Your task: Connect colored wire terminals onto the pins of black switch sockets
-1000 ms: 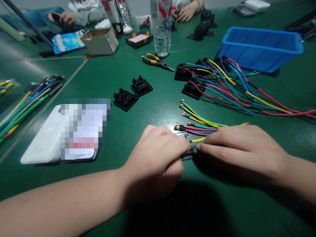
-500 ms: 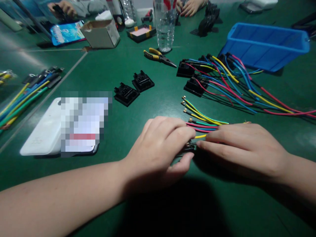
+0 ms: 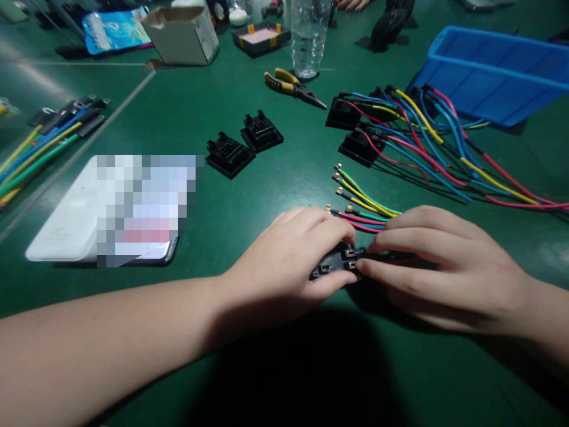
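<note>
My left hand [image 3: 288, 261] is closed around a small black plastic socket housing [image 3: 329, 267], thumb on the near side and fingers over the far side. Brass-coloured terminals show in its slots at the right end. My right hand [image 3: 440, 267] is pinched against that end, fingertips touching the housing by the terminals. A thin dark wire [image 3: 404, 257] shows between its fingers; the grip itself is mostly hidden. Just beyond lie loose coloured wires [image 3: 364, 198] with brass terminals, partly under my right hand. Two more black housings [image 3: 229, 154] sit farther back on the left.
Wired housings [image 3: 362, 145] with tangled leads lie at right, before a blue bin [image 3: 493, 77]. Yellow-handled pliers [image 3: 296, 89], a clear plastic cup [image 3: 309, 44] and a cardboard box [image 3: 184, 38] stand behind. Phones [image 3: 84, 207] and a wire bundle [image 3: 44, 148] lie left.
The view has shifted slightly. My left fingers have opened out a little, showing more of the housing and its terminals. The yellow wire between my hands no longer shows.
</note>
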Demonstrator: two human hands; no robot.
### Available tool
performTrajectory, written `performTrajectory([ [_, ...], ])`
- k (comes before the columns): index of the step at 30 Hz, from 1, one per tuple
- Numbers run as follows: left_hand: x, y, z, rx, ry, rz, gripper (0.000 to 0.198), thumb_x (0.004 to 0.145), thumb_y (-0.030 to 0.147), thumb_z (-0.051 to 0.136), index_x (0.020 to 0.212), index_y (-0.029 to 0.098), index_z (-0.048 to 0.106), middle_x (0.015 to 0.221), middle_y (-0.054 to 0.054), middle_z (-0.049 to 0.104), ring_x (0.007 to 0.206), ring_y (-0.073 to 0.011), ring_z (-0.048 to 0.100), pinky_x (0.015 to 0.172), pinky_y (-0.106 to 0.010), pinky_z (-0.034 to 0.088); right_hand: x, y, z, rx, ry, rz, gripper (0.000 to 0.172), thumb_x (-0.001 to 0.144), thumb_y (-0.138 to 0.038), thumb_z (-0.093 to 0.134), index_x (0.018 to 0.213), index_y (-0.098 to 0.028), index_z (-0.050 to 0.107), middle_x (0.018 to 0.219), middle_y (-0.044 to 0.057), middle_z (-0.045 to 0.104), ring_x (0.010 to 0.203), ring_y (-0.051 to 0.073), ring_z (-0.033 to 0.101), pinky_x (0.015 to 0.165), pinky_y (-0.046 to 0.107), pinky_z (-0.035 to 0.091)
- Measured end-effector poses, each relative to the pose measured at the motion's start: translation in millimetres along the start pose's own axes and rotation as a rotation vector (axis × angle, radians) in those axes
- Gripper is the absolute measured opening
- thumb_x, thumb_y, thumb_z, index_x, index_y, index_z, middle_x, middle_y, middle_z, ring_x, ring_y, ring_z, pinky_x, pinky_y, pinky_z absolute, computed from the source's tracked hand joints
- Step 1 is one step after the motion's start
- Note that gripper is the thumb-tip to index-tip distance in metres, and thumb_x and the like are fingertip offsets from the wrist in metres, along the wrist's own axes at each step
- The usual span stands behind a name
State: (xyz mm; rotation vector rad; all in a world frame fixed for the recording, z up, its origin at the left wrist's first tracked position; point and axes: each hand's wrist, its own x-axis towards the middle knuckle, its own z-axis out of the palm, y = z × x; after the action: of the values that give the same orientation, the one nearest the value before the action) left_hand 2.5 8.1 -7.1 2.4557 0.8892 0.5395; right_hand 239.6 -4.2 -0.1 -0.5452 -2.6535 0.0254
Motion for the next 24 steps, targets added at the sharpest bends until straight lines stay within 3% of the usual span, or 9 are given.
performTrajectory([
  [14, -2.1, 0.6, -0.9, 0.049, -0.006, 0.029, 0.021, 0.088, 0.032, 0.064, 0.103, 0.02, 0.056, 0.104, -0.003, 0.066, 0.097, -0.0208, 0.059, 0.084, -0.034, 0.043, 2.9, -1.7, -5.1, 0.098, -0.095, 0.053, 0.024, 0.088, -0.017, 0.053, 0.11, -0.018, 0.062, 0.109, 0.013, 0.063, 0.105, 0.026, 0.055, 0.085, 0.042, 0.049],
  [19, -2.2, -0.4, 0.1, 0.032, -0.015, 0.024, 0.021, 0.089, 0.034, 0.064, 0.103, 0.021, 0.055, 0.106, -0.003, 0.066, 0.097, -0.0206, 0.059, 0.083, -0.034, 0.043, 2.1, -1.2, -2.2, 0.056, -0.062, 0.02, 0.024, 0.089, -0.021, 0.052, 0.111, -0.02, 0.062, 0.106, 0.011, 0.066, 0.104, 0.027, 0.058, 0.081, 0.042, 0.051],
  [24, -1.8, -0.7, 0.8, 0.021, -0.027, 0.015, 0.02, 0.089, 0.034, 0.063, 0.103, 0.021, 0.055, 0.107, -0.003, 0.066, 0.098, -0.0209, 0.058, 0.083, -0.034, 0.042, 2.4, -1.8, -3.2, 0.08, -0.076, 0.027, 0.028, 0.087, -0.018, 0.054, 0.114, -0.018, 0.061, 0.109, 0.013, 0.066, 0.105, 0.027, 0.058, 0.086, 0.043, 0.05],
])
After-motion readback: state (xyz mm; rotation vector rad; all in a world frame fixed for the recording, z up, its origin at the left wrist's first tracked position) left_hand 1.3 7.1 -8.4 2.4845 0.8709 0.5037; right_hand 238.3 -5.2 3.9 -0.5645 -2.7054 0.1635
